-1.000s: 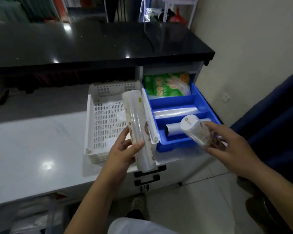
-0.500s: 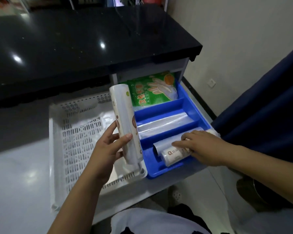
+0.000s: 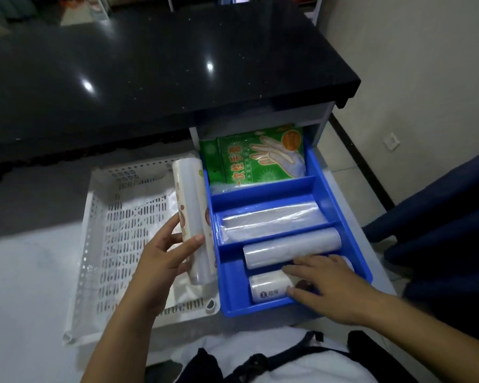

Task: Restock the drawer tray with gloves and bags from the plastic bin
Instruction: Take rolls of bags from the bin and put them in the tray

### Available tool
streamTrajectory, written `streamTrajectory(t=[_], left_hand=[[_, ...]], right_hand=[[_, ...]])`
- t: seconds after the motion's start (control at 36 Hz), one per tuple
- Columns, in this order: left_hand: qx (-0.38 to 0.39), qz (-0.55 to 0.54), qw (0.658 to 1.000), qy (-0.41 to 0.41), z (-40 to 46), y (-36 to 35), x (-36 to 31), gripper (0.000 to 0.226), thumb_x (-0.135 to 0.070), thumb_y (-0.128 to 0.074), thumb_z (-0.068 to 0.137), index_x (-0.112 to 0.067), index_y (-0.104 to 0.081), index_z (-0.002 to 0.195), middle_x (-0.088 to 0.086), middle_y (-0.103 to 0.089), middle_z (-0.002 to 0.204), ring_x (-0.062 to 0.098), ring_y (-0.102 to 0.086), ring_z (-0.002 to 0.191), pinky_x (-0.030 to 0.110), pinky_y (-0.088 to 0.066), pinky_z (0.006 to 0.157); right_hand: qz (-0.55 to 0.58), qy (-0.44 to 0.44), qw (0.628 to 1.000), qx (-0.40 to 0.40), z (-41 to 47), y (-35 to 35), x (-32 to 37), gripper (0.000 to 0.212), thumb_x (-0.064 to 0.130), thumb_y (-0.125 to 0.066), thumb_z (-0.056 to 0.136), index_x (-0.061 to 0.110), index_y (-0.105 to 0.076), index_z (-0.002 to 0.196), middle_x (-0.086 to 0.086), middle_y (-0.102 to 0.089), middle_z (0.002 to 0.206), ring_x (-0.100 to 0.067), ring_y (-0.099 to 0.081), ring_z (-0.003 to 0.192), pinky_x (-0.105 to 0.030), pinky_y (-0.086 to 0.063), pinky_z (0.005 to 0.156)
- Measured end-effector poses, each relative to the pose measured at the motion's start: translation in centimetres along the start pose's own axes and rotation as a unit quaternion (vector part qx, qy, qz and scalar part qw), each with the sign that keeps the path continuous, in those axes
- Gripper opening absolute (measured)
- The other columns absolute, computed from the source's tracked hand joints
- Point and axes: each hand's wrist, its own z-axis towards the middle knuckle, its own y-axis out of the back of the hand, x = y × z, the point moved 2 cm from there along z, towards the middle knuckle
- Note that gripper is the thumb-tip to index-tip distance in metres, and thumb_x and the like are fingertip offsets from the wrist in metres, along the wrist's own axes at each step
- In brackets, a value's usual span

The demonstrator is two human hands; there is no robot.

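My left hand (image 3: 166, 255) grips a long roll of clear bags (image 3: 192, 217), held upright over the right side of the white perforated plastic bin (image 3: 116, 228). The blue drawer tray (image 3: 351, 233) lies open to the right. Its back compartment holds green glove packets (image 3: 249, 158), its middle one flat clear bags (image 3: 268, 219). In the front compartment lie a clear roll (image 3: 291, 247) and a shorter labelled roll (image 3: 268, 288). My right hand (image 3: 332, 283) rests with straight fingers on the labelled roll, pressing it down.
A black glossy countertop (image 3: 161, 67) overhangs the drawer's back. The bin sits on a white lower counter (image 3: 25, 294). A dark blue fabric thing (image 3: 448, 225) stands right of the drawer, and a tiled floor with a wall socket (image 3: 391, 141) lies beyond.
My right hand brought the short labelled roll down into the tray's front compartment and now lies flat on it. My left hand kept its roll over the bin.
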Motion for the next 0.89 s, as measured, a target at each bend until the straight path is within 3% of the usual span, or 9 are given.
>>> streamTrajectory(t=[0.08, 0.17, 0.28, 0.36, 0.47, 0.56, 0.69, 0.81, 0.89], left_hand=[[0.023, 0.05, 0.998, -0.008, 0.4, -1.1, -0.5, 0.061, -0.04, -0.078, 0.071, -0.049, -0.059, 0.128, 0.017, -0.066, 0.113, 0.025, -0.072, 0.097, 0.044, -0.062, 0.077], [0.046, 0.094, 0.994, -0.012, 0.9, -2.4, -1.2, 0.068, -0.044, -0.079, 0.066, -0.049, -0.058, 0.13, 0.012, -0.066, 0.112, 0.026, -0.069, 0.1, 0.049, -0.06, 0.082], [0.103, 0.167, 0.981, -0.016, 1.8, -4.5, -2.0, 0.076, -0.048, -0.081, 0.059, -0.054, -0.056, 0.13, -0.004, -0.067, 0.108, 0.012, -0.069, 0.09, 0.03, -0.056, 0.07], [0.178, 0.23, 0.957, -0.016, 2.3, -6.5, -2.0, 0.066, -0.045, -0.081, 0.066, -0.063, -0.053, 0.124, -0.007, -0.064, 0.109, 0.016, -0.065, 0.097, 0.032, -0.055, 0.075], [0.252, 0.352, 0.901, -0.045, 2.6, -9.4, -1.6, 0.064, -0.043, -0.082, 0.075, -0.077, -0.044, 0.114, -0.018, -0.06, 0.109, 0.005, -0.062, 0.091, 0.024, -0.05, 0.074], [0.271, 0.465, 0.834, -0.12, 2.2, -11.5, -1.3, 0.068, -0.052, -0.076, 0.075, -0.069, -0.039, 0.129, -0.02, -0.056, 0.11, 0.001, -0.057, 0.09, 0.022, -0.046, 0.074], [0.225, 0.619, 0.71, -0.248, 1.2, -14.9, 0.0, 0.069, -0.057, -0.064, 0.082, -0.051, -0.033, 0.143, -0.007, -0.054, 0.12, 0.017, -0.059, 0.101, 0.026, -0.041, 0.064], [0.196, 0.636, 0.69, -0.285, 0.7, -15.8, 1.1, 0.071, -0.05, -0.067, 0.083, -0.045, -0.034, 0.146, -0.005, -0.054, 0.124, 0.018, -0.057, 0.104, 0.032, -0.052, 0.073], [0.192, 0.639, 0.684, -0.295, 0.2, -15.8, 1.9, 0.072, -0.048, -0.066, 0.086, -0.041, -0.032, 0.149, -0.004, -0.051, 0.127, 0.016, -0.054, 0.108, 0.029, -0.053, 0.076]], right_hand=[[0.026, -0.002, 1.0, -0.002, -0.3, 0.1, -0.1, 0.062, 0.075, -0.029, 0.089, 0.046, -0.04, 0.143, 0.024, -0.038, 0.146, -0.003, -0.032, 0.136, -0.034, -0.017, 0.114], [0.043, -0.015, 0.999, 0.002, -0.4, 0.0, -0.2, 0.07, 0.08, -0.024, 0.085, 0.045, -0.039, 0.144, 0.019, -0.035, 0.152, -0.006, -0.028, 0.139, -0.032, -0.011, 0.113], [0.041, -0.013, 0.999, 0.001, -0.7, -0.4, -0.2, 0.069, 0.081, -0.025, 0.086, 0.046, -0.035, 0.146, 0.017, -0.034, 0.154, -0.011, -0.023, 0.142, -0.028, -0.006, 0.111], [0.032, -0.013, 0.999, -0.001, -1.3, -0.7, -0.2, 0.073, 0.085, -0.02, 0.083, 0.049, -0.029, 0.147, 0.019, -0.028, 0.158, -0.013, -0.015, 0.145, -0.033, -0.002, 0.115], [0.04, -0.027, 0.998, -0.033, -2.1, -1.0, -0.1, 0.075, 0.087, -0.014, 0.082, 0.05, -0.03, 0.145, 0.019, -0.023, 0.159, -0.018, -0.004, 0.149, -0.041, 0.002, 0.12], [0.016, -0.039, 0.998, -0.053, -2.8, -1.4, -0.1, 0.071, 0.083, -0.017, 0.085, 0.05, -0.027, 0.147, 0.014, -0.018, 0.163, -0.02, 0.0, 0.15, -0.044, 0.003, 0.121], [0.032, -0.067, 0.995, -0.068, -4.2, -1.6, -0.3, 0.066, 0.08, -0.018, 0.088, 0.05, -0.027, 0.146, 0.018, -0.022, 0.16, -0.018, 0.001, 0.15, -0.046, 0.006, 0.121], [0.071, -0.093, 0.985, -0.127, -6.2, -2.0, -0.5, 0.065, 0.081, -0.021, 0.086, 0.048, -0.039, 0.139, 0.023, -0.03, 0.156, -0.006, 0.001, 0.147, -0.023, 0.015, 0.112], [0.085, -0.15, 0.969, -0.179, -7.8, -2.5, -0.8, 0.066, 0.081, -0.02, 0.085, 0.047, -0.041, 0.139, 0.023, -0.033, 0.155, -0.001, -0.001, 0.146, -0.031, 0.014, 0.114]])
